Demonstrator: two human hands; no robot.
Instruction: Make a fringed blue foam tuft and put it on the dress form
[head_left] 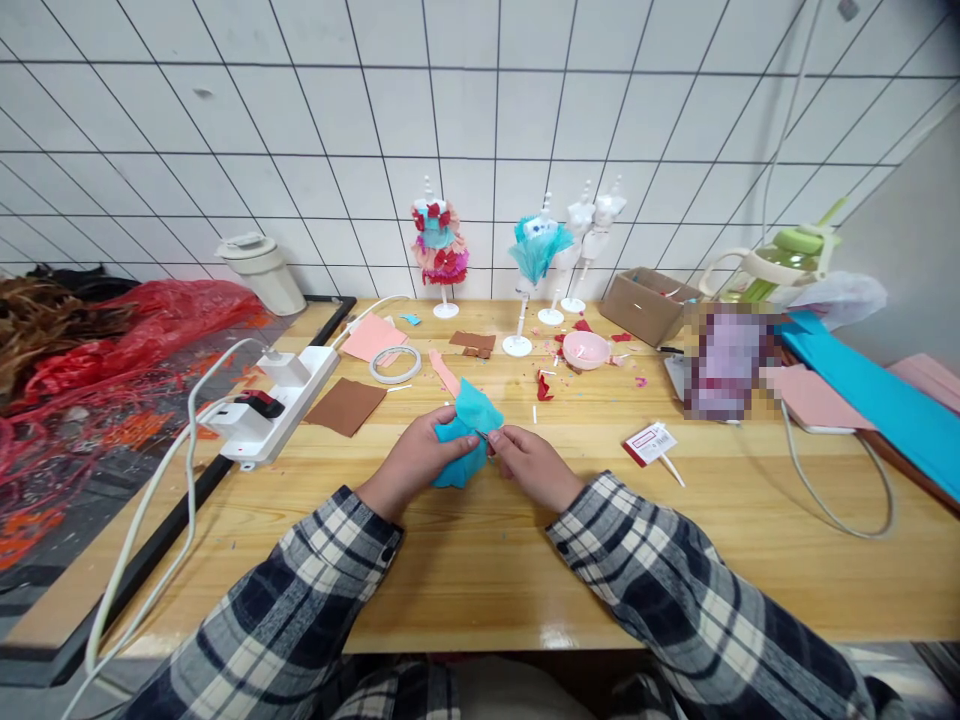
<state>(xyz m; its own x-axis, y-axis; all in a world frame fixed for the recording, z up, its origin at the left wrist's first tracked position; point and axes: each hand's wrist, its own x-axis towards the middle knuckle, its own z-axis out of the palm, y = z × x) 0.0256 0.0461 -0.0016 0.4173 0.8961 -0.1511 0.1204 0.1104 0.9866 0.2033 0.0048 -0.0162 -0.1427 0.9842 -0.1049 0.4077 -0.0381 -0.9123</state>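
My left hand pinches a piece of bright blue crepe paper above the middle of the table, its thumb lying across the folded sheet. Closed around the handles of what look like small scissors, my right hand meets the paper from the right. The metal tip lies against the blue paper; fingers hide most of the tool. Just behind the paper lies a pink strip. Beyond my hands stands a small white dress form with a blue ruffled top, left of which another wears a red, pink and blue dress.
A power strip with cables runs along the left. Nearby lie brown paper and a tape roll. Behind are a pink bowl and a cardboard box. A labelled card and blue paper roll lie right.
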